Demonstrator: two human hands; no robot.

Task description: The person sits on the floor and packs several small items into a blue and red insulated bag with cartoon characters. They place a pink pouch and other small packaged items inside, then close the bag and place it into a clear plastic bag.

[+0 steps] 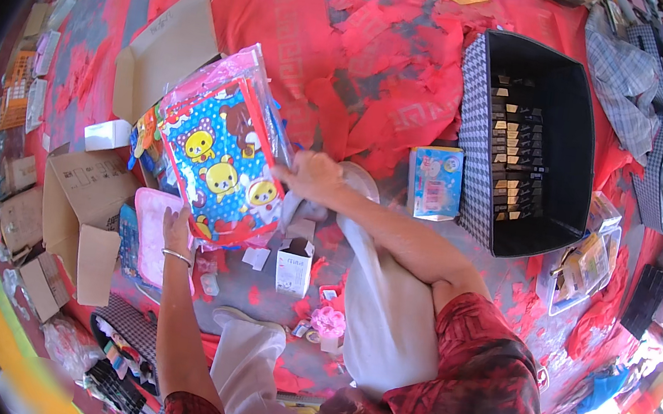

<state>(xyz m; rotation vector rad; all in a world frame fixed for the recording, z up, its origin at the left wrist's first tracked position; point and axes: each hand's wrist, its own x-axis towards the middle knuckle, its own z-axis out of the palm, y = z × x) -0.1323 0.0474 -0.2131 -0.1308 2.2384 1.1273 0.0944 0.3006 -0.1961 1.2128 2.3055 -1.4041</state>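
Observation:
A flat blue dotted pack printed with yellow cartoon bears (222,167) and edged in red is tilted up in front of me, with clear plastic around it. My right hand (314,178) closes on its right edge. Against its lower left edge, my left hand (176,230) holds the pack, its fingers partly hidden. Behind the pack lie other colourful plastic-wrapped pieces (152,137) and an open brown carton (169,39). A pink-rimmed flat item (155,226) rests beside my left hand. Just below the pack stands a small white box (293,269) with its top open.
To the right, a houndstooth storage box (478,143) holds rows of small black-and-gold packs (515,152). A blue box (435,183) stands beside it, and a clear plastic bin (582,278) sits nearer. Open cardboard boxes (84,208) crowd the left. A pink flower-shaped item (328,321) lies near my legs.

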